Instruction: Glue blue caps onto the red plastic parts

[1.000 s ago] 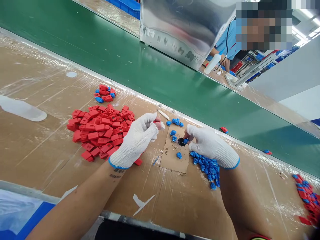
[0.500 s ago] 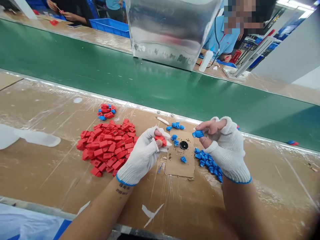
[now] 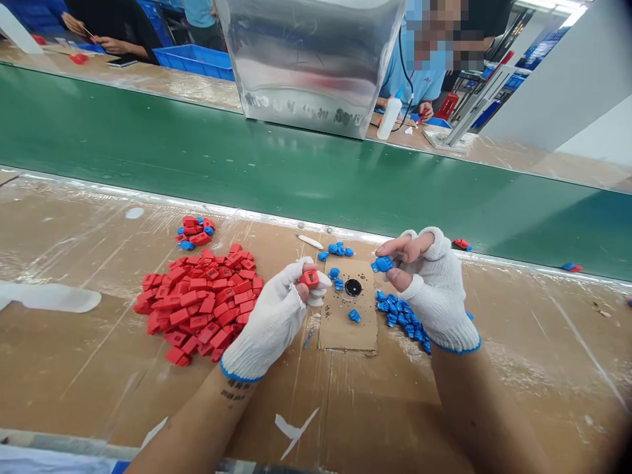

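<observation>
Between the thumb and fingers of my left hand, in a white fingertip-less glove, is a small red plastic block with a dark opening facing up. My right hand, gloved alike, pinches a small blue plastic piece by its edge. The two parts are apart, held above a cardboard sheet. On that sheet lie a round black disc and a few blue pieces. A large heap of red blocks lies left of my left hand. Below my right hand is a pile of blue pieces.
A mixed red and blue cluster sits behind the red heap. A white pen-like tool lies near the green conveyor belt. Across the belt stand a metal box, a white bottle and a blue crate; other people work there.
The camera view has shifted, sliding the scene leftward. In my left hand the red block has turned so its dark opening shows. My right hand keeps its pinch on the blue piece.
</observation>
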`<state>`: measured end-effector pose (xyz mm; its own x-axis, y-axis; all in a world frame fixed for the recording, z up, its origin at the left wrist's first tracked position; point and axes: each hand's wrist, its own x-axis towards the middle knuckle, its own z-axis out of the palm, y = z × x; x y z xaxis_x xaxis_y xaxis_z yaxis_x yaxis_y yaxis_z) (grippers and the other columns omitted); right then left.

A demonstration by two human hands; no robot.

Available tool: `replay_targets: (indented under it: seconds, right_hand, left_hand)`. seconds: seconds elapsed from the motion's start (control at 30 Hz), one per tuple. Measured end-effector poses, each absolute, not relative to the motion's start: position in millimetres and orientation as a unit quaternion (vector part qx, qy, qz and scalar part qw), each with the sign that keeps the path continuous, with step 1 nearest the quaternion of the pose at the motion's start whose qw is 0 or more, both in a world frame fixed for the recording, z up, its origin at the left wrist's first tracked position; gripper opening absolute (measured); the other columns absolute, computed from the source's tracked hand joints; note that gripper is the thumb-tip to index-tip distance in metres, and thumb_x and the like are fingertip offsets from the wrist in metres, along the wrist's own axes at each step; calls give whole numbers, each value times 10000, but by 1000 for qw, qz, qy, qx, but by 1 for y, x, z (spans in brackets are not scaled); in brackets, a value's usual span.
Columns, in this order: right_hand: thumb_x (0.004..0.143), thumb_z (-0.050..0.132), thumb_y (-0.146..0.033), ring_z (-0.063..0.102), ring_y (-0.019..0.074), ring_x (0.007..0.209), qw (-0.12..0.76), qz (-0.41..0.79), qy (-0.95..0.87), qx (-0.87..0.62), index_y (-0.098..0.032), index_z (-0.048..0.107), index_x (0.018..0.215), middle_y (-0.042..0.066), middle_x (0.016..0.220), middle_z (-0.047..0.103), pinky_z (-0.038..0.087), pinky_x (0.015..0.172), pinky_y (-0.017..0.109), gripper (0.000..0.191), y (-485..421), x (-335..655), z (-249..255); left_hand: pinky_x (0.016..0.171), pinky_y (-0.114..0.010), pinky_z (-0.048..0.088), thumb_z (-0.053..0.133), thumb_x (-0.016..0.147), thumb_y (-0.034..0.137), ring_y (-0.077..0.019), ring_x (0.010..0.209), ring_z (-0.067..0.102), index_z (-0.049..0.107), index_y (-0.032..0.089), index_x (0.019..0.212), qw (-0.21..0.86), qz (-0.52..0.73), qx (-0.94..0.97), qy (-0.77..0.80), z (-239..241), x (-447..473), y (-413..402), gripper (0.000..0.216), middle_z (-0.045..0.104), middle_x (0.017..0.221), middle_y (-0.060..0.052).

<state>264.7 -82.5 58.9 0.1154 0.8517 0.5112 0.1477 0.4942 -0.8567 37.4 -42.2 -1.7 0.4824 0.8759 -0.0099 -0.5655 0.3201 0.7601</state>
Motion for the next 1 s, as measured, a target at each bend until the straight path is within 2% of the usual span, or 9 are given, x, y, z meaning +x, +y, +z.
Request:
replay_targets:
  seconds: [0.1,0.27,0.4,0.53,0.63,0.7,0.8,0.87,1.0]
  right_hand:
    - [826,739,-52,707,151,919,616,294,-602,-414,-267,550,875,-35,1039,788,588,782,319,290,-88,257,61]
    - [851,750,-56,742,139,968,584,278,-635,-423,-274,534,888,-58,1063,786,604,840,310,309,-96,240,59]
    - [902,732,-99,769,163,1012,549,289,-667,-412,-279,502,908,-47,1083,778,622,865,345,293,-96,230,52]
    - [926,747,-153,772,180,1000,543,290,-671,-414,-283,494,919,-32,1093,773,633,851,367,285,-97,228,49]
    - [909,755,-144,777,173,986,546,280,-664,-428,-284,507,916,-37,1084,777,639,849,349,285,-100,229,50]
    - [904,754,-127,784,164,990,550,280,-662,-426,-283,518,912,-43,1085,783,645,851,328,283,-101,229,51]
    - [912,745,-99,793,164,1023,553,285,-663,-416,-278,527,898,-44,1096,797,658,881,325,283,-100,227,50]
    - [919,734,-76,797,171,1029,554,290,-666,-406,-274,536,893,-33,1098,805,672,885,338,281,-99,224,48]
    - [909,732,-46,811,173,972,571,296,-667,-375,-271,549,876,-21,1055,820,700,826,326,292,-96,219,48]
  left_hand:
    - [749,-222,513,829,926,515,-104,771,635,702,183,1170,770,459,390,209,-1,41,-48,431,716,833,-7]
    - [712,-247,484,678,1014,586,-121,726,616,676,164,1010,736,439,477,193,-4,42,-53,422,700,798,-28]
    - [706,-253,465,584,1077,538,-129,766,590,658,170,1026,742,419,498,162,-6,41,-57,379,667,826,-31]
    - [667,-216,437,709,1026,452,-97,755,566,640,194,1036,764,428,457,154,-6,41,-59,266,637,882,0]
    - [679,-201,443,816,950,412,-82,756,579,637,207,1049,763,440,444,164,-6,41,-58,290,633,916,16]
    - [692,-222,462,777,968,491,-105,757,600,625,207,1034,758,439,455,158,-6,40,-57,329,648,870,9]
    - [608,-247,424,578,1043,639,-125,661,558,615,188,941,740,416,505,159,-3,39,-57,464,626,731,-6]
    - [558,-256,381,486,1074,655,-116,590,495,589,183,846,734,398,525,163,0,39,-57,534,576,666,0]
    - [546,-259,381,497,1075,630,-112,540,453,545,202,790,775,375,479,170,3,42,-60,517,502,604,31]
